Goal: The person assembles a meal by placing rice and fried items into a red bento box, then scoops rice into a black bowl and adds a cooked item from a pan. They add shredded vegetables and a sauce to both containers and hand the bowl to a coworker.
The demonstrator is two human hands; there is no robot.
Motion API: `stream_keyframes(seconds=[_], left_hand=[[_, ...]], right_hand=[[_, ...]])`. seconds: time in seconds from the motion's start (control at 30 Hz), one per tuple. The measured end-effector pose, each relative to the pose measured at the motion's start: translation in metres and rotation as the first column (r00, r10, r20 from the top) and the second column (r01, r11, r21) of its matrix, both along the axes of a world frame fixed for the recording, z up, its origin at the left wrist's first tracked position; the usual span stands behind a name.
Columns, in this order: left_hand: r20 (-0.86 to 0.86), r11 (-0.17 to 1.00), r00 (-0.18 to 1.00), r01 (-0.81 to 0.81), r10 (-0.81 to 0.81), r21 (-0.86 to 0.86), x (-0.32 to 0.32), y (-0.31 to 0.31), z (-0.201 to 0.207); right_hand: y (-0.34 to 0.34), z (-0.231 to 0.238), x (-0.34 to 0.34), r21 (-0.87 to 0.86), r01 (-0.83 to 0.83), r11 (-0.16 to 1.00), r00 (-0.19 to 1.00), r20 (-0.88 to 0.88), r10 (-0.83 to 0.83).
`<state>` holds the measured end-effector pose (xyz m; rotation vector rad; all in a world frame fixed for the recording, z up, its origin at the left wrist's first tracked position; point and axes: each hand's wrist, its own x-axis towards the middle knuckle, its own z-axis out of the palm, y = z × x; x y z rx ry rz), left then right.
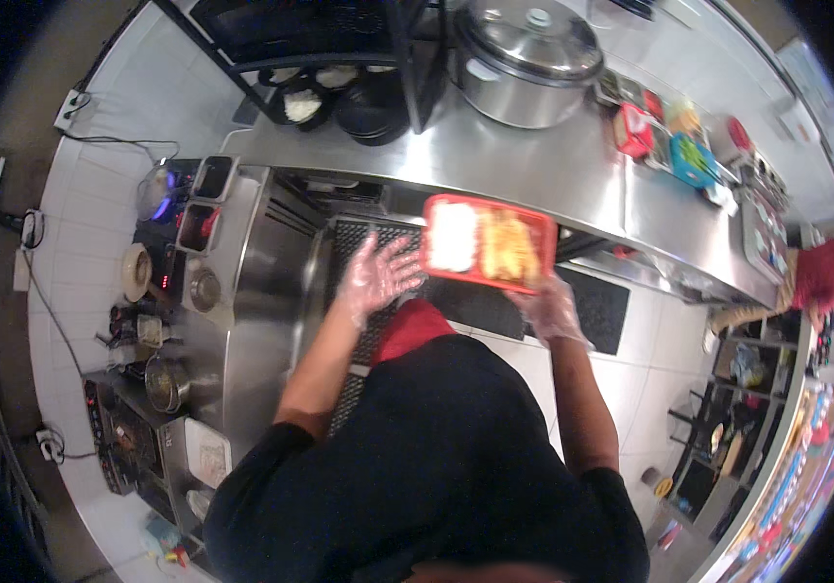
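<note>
Counter [572, 160]: long steel run, beyond both hands. Its near edge passes behind the held load, so we judge a clear margin there matters; a clipped rim could jolt everything loose.

Large lidded steel pot [530, 83]: on the counter, farther off than the hands. We would give it a wide berth.

Red tray [547, 238]: in the air between the hands, nearer the right, short of the counter. Slightly blurred; we cannot tell whether it sits quite level.

Right hand [548, 309]: clear-gloved, pinching the tray at its near right corner. One corner is a thin purchase, we reckon; more fingers beneath would steady it.

Left hand [381, 270]: clear-gloved, fingers spread, palm showing, just beside the tray's left end. Whether the fingertips touch, we cannot tell. Our view: it serves best cupped under that end, sharing the weight.

White food [453, 236]: the left-hand side of the tray. Golden food [511, 245]: the right-hand side, closer to the gripping hand. A slow, flat carry should stop either one sliding; thumbs belong outside the rim.
</note>
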<state>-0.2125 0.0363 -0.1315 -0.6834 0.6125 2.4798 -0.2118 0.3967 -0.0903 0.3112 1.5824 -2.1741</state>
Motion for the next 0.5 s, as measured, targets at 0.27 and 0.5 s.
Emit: stream_keyframes(seconds=[0.27, 0.5], left_hand=[[0.14, 0.773, 0.961, -0.099, 0.237, -0.627, -0.159, -0.142, -0.066], [0.098, 0.617, 0.814, -0.349, 0.573, -0.706, -0.329, -0.278, -0.128]], right_hand=[[0.116, -0.062, -0.084, 0.312, 0.36, 0.879, 0.93, -0.047, -0.364], [0.156, -0.087, -0.167, 0.868, 0.142, 0.476, 0.972, -0.031, -0.233]])
